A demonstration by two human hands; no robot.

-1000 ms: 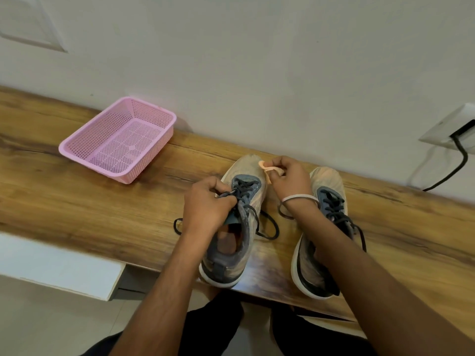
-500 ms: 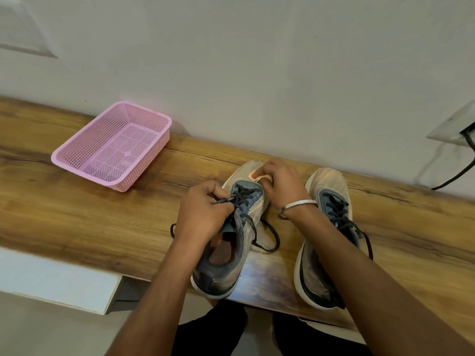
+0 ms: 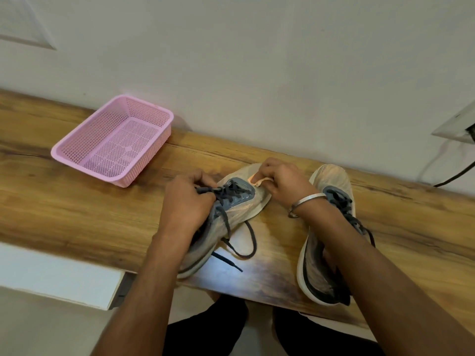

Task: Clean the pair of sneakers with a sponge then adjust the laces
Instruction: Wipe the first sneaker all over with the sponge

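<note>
I see the wooden shelf (image 3: 77, 209) running across the frame under the white wall (image 3: 257, 60), and since a second ago the view has dipped, so the pink basket (image 3: 113, 142) now sits at ten o'clock, a little lower in frame. The left sneaker (image 3: 231, 214) has tipped onto its side at centre; earlier it stood flatter. The right sneaker (image 3: 326, 235) stands upright at three o'clock, half hidden by the right forearm. My left hand (image 3: 187, 204) curls tightly round the dark laces (image 3: 226, 194) near the tongue, while a loose lace end trails at six o'clock. My right hand (image 3: 285, 183), with a metal bangle (image 3: 305, 201), has dropped to the toe and pinches the small peach sponge (image 3: 254, 179) against it. A black cable (image 3: 457, 173) hangs at two o'clock.
</note>
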